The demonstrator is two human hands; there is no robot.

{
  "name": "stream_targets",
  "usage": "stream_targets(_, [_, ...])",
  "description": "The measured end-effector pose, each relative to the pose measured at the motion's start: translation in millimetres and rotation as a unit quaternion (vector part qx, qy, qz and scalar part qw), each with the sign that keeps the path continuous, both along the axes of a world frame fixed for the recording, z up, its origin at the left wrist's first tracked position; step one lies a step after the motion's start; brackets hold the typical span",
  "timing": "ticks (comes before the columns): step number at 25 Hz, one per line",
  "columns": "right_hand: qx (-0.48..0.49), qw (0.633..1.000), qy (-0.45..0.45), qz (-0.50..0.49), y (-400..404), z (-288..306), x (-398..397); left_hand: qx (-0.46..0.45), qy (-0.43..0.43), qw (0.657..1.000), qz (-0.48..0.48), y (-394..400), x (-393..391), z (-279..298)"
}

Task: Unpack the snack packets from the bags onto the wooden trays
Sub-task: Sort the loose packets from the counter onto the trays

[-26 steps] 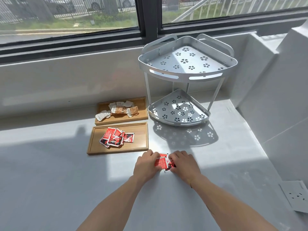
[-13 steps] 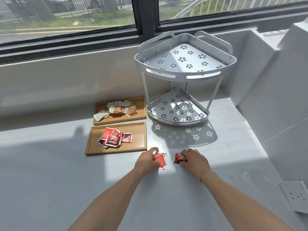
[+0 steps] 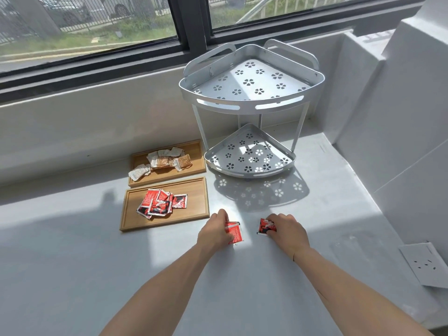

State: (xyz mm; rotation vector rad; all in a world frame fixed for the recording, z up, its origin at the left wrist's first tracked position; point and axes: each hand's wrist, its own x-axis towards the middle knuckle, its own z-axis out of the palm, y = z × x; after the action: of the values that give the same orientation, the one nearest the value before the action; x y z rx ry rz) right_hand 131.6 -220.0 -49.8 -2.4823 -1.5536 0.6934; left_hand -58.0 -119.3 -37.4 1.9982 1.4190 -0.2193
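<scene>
Two wooden trays lie on the grey ledge. The near tray (image 3: 196, 202) holds a pile of several red packets (image 3: 161, 203). The far tray (image 3: 194, 151) holds several pale and brown packets (image 3: 164, 161). My left hand (image 3: 214, 231) grips a red packet (image 3: 235, 232) against the ledge, just right of the near tray. My right hand (image 3: 286, 230) grips a second red and black packet (image 3: 265, 226) a short gap to the right. No bag is in sight.
A silver two-tier corner rack (image 3: 249, 105) with flower cut-outs stands behind the hands, right of the trays. White walls (image 3: 400, 117) close the right side. A white socket plate (image 3: 429, 265) lies at the right. Windows run along the back.
The hands were together on one bundle of red packets. They have pulled apart, each holding one packet, the right hand moving rightward. The view shifted slightly.
</scene>
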Motion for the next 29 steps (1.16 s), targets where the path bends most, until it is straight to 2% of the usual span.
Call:
stream_targets(4, [-0.007,1.000,0.004,-0.006,-0.3,-0.7,-6.1,0.042,-0.014,0.999,-0.020,-6.8,-9.7,0.0])
stream_targets(8, [-0.023,1.000,0.001,0.014,7.6,-0.2,-21.1,-0.011,-0.113,0.993,0.020,-5.6,-29.4,2.3])
stream_targets(11, [-0.030,0.999,0.007,0.030,21.2,2.3,-42.3,-0.043,-0.146,0.987,0.048,0.2,-54.4,8.5])
stream_targets(16, [-0.031,0.997,0.030,0.057,45.0,5.7,-86.2,-0.089,-0.118,0.987,0.068,17.7,-107.8,15.0])
stream_targets(19, [-0.043,0.994,0.017,0.096,62.2,13.5,-108.9,-0.084,-0.073,0.992,0.056,33.7,-141.3,16.8])
stream_targets(24, [-0.063,0.990,0.019,0.127,107.8,32.0,-132.1,-0.080,-0.081,0.991,0.070,68.2,-195.3,27.4])
stream_targets(29, [-0.068,0.986,-0.017,0.150,150.5,40.4,-143.9,-0.032,-0.056,0.995,0.080,117.9,-233.5,34.0])
